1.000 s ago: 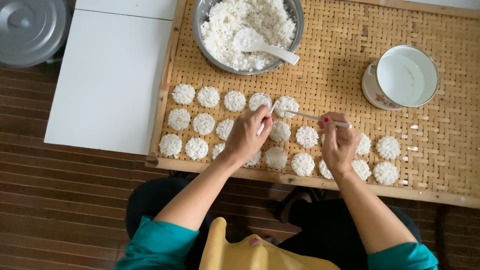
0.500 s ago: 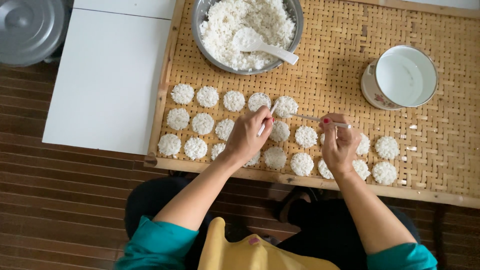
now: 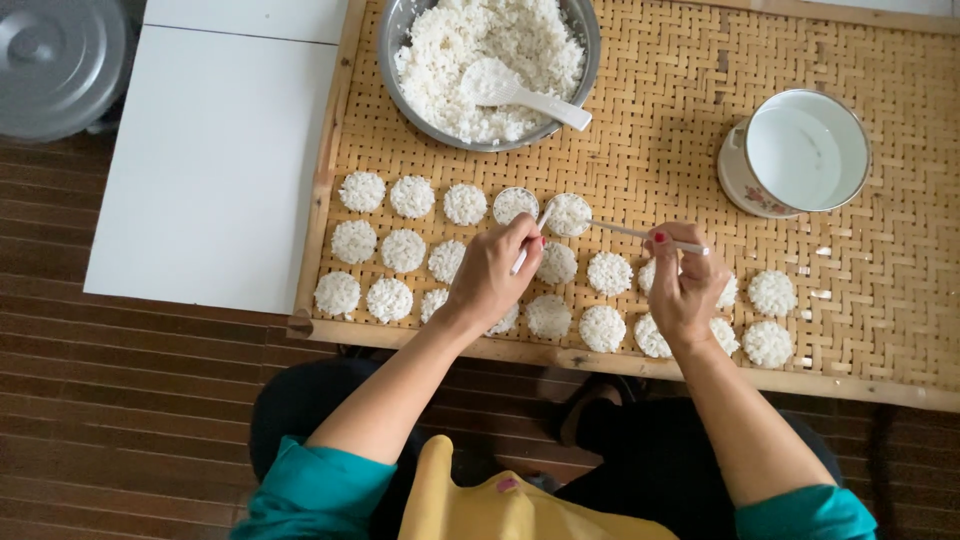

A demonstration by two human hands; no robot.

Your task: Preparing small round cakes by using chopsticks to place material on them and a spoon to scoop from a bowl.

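Near edge: the woven bamboo tray (image 3: pixel 880 330) carries three rows of round rice cakes (image 3: pixel 603 327). The left hand (image 3: pixel 490 275) is clenched around a white spoon (image 3: pixel 530 240), and the right hand (image 3: pixel 685 285) pinches the handle of a thin utensil (image 3: pixel 640 233); both tips meet at the rice cake being shaped (image 3: pixel 568 214) in the top row, between the hands. The hands cover several cakes in the lower rows. Beyond: a metal bowl of cooked rice (image 3: pixel 450 60) with a white scoop (image 3: pixel 520 90), and to the right a white enamel pot (image 3: pixel 800 150). Left of the tray: a white table (image 3: pixel 210 160) and a grey lid (image 3: pixel 55 60).
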